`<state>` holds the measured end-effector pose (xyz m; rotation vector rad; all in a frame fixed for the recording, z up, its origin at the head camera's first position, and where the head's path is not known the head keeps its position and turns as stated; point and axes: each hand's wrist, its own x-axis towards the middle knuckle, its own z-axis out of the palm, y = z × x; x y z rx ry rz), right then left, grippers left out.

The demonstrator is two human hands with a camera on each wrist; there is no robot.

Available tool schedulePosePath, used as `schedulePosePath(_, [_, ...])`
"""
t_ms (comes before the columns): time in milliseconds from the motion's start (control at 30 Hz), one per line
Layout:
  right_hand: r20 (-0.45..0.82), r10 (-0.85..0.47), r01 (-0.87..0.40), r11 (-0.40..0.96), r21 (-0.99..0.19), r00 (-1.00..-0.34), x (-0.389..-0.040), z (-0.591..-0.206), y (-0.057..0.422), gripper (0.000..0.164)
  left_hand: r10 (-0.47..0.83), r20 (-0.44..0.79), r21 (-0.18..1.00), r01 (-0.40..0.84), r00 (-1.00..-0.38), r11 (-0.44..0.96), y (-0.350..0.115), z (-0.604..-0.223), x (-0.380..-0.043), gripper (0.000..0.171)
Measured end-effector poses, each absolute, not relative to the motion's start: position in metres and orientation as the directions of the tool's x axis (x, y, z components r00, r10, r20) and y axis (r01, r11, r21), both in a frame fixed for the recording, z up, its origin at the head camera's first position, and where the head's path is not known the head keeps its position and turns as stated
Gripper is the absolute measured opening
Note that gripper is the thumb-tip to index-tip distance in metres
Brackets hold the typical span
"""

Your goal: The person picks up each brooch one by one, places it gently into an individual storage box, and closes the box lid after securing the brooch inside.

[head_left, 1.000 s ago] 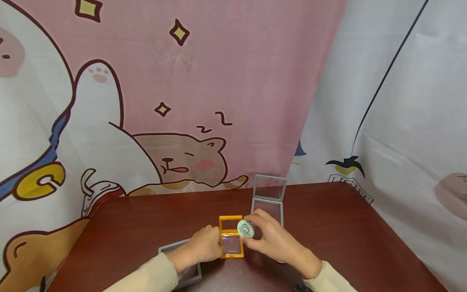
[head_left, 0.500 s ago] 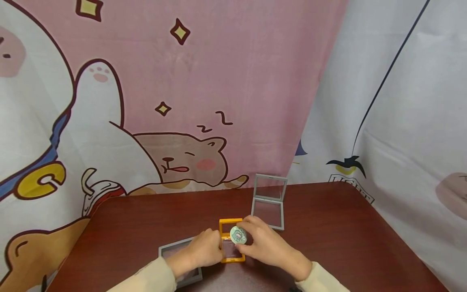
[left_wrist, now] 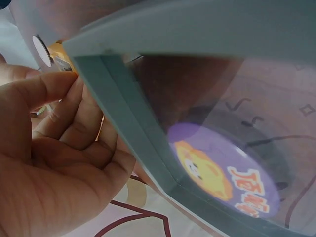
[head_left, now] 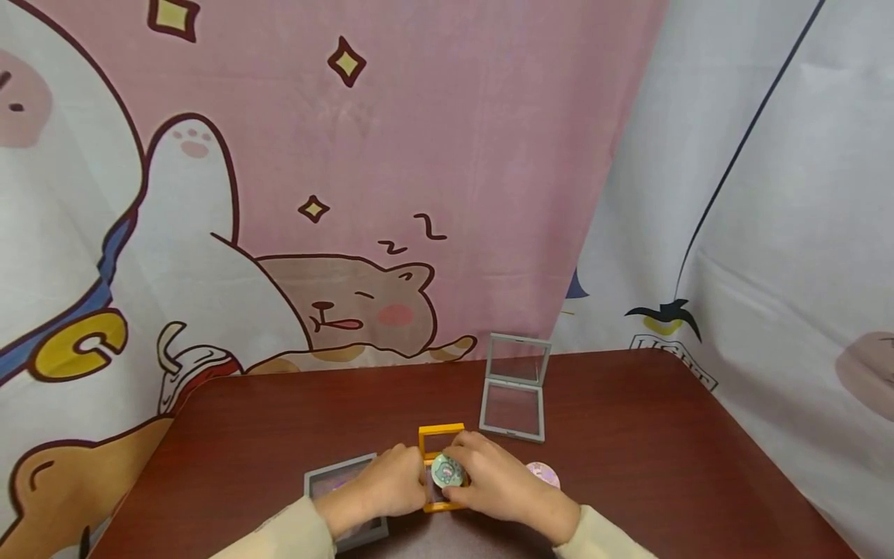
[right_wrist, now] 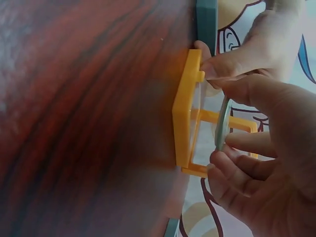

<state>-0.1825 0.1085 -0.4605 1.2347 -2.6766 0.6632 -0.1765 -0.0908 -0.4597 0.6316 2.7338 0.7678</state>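
Note:
A small orange hinged display frame (head_left: 441, 428) stands unfolded on the table, with clear film in its lower half. My left hand (head_left: 396, 480) pinches that frame's left edge, fingers curled. In my right hand (head_left: 492, 477), thumb and fingertips grip a round pale-green badge (head_left: 447, 470) by its rim, picture side up. From the right wrist view, the badge (right_wrist: 223, 123) hovers close over the film of the orange frame (right_wrist: 185, 108), roughly parallel to it. Under my left forearm lies a grey display frame (head_left: 335, 466); the left wrist view shows a purple badge (left_wrist: 222, 173) inside it.
Behind my right hand another grey frame (head_left: 513, 382) stands unfolded near the table's back edge. A pink round badge (head_left: 543, 472) lies on the dark red table (head_left: 649, 450) beside my right wrist. A cartoon-printed cloth (head_left: 489, 155) hangs behind the table.
My right hand has moved left and nearer to me, bringing the green badge over the orange frame. The frame has shifted slightly toward me, with my left hand still at its edge.

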Motion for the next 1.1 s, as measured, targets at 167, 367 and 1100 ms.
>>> schedulePosePath(167, [0.254, -0.720, -0.759, 0.570, -0.315, -0.646, -0.1829, -0.4647, 0.1060, 0.034, 0.466, -0.097, 0.519, 0.355, -0.880, 0.778, -0.0915, -0.4606, -0.1758, 0.040])
schedulePosePath(367, [0.232, -0.729, -0.760, 0.577, -0.299, -0.644, -0.1833, -0.4666, 0.1043, 0.028, 0.481, -0.087, 0.515, 0.374, -0.872, 0.771, -0.0912, -0.4597, -0.1754, 0.040])
schedulePosePath(1100, [0.242, -0.736, -0.772, 0.573, -0.276, -0.633, -0.1813, -0.4660, 0.1072, 0.026, 0.463, -0.078, 0.524, 0.359, -0.883, 0.772, -0.0897, -0.4573, -0.1737, 0.039])
